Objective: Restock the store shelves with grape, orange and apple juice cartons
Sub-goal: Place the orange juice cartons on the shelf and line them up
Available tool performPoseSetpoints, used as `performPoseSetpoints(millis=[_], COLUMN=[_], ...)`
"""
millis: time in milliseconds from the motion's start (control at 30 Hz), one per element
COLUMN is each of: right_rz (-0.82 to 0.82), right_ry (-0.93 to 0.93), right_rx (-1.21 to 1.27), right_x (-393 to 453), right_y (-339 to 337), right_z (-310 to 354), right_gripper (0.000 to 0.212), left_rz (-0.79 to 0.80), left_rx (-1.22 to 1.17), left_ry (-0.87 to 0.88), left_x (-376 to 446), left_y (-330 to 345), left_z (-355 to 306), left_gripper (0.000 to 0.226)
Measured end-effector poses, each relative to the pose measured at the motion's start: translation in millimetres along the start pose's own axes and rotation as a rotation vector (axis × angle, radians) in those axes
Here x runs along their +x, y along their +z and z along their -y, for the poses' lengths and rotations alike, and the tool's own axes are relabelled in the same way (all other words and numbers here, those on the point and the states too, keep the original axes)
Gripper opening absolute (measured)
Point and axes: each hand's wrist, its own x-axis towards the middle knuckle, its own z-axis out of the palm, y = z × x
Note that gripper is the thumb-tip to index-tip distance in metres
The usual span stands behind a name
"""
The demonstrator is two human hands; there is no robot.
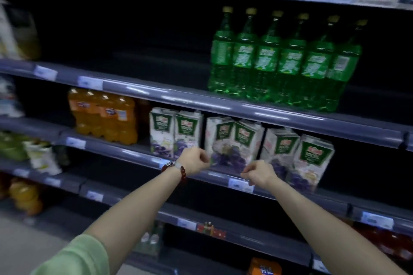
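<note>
On the middle shelf [138,154] | six grape juice cartons [232,145] are being shown standing | left hand [194,161], right hand [259,173] curled, empty | step judged: between placements | next: orange, apple cartons.

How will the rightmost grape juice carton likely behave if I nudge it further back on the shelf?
The rightmost grape juice carton is tall and narrow and already looks tilted, so a high push may tip it; push low. Its flat base should slide rather than roll on the shelf. Its neighbour carton stands close, so it may get dragged along. Both hands look empty.
</note>
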Motion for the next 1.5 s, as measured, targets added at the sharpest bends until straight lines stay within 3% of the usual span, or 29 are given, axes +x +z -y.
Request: performPoseSetpoints(millis=[200, 300, 533, 667, 767, 867, 1133, 1500], right_rz=[0.145, 0.239, 0.39, 0.452, 0.479, 0.494, 0.475, 0.333], right_ry=[-0.261, -0.351, -0.523, -0.609, -0.662, -0.725, -0.803, -0.863], right_rx=[-0.182, -0.206, -0.239, -0.25, -0.256, -0.277, -0.165, -0.139], right_x=[-8, -14, -30, -28, -17, 0, 52, 114], right_y=[88, 135, 237, 290, 324, 357, 413, 408], right_z=[123, 180, 300, 362, 413, 471, 626, 727], right_gripper=[0.017, 0.008, 0.013, 0.011, 0.011, 0.015, 0.011, 0.015], left_rz=[-0.111, -0.176, -0.29, -0.287, -0.322, -0.304, -0.357, -0.329], left_rx=[0.146, 0.182, 0.263, 0.301, 0.318, 0.3, 0.237, 0.15], left_ry=[-0.183, -0.296, -0.507, -0.611, -0.689, -0.731, -0.724, -0.551], left_x=[-64, -102, -177, -200, -207, -206, -165, -70], left_y=[-96, -138, -219, -259, -289, -327, -443, -525], left_z=[111, 164, 262, 313, 352, 393, 471, 540], left_gripper=[0.019, 0.016, 0.015, 0.013, 0.025, 0.014, 0.018, 0.019])
